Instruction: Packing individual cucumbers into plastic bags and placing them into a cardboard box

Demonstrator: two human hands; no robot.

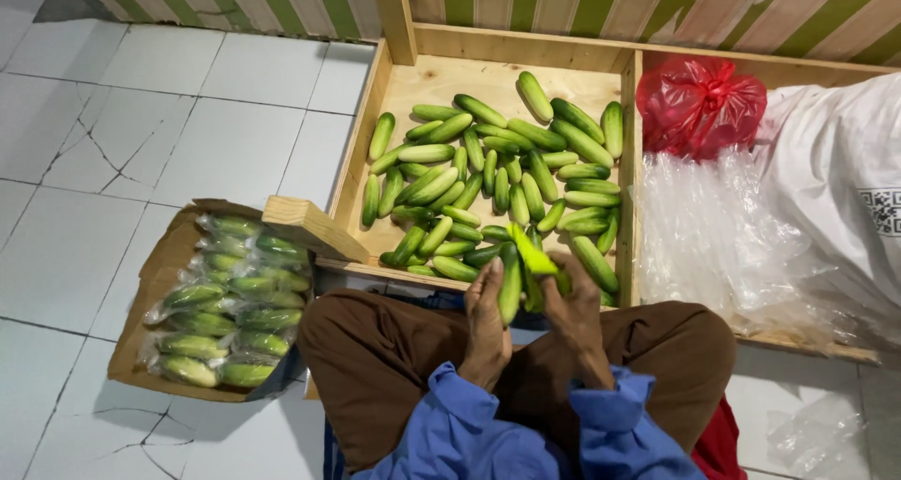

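Note:
My left hand [485, 319] grips a dark green cucumber [511, 281] upright by its lower part. My right hand [574, 306] holds a lighter green cucumber [531, 253] that leans left against the first one. Both hands sit over my brown-trousered knees, at the near edge of a wooden crate [357, 156]. Many loose cucumbers [488, 170] lie in that crate's left compartment.
A cardboard box [155, 278] at the left holds several cucumbers packed in clear bags. In the crate's right compartment lie a stack of clear plastic bags [704, 227] and a red plastic bag [699, 100]. A large white sack [835, 170] sits at the far right. White cracked floor tiles [141, 114] surround it.

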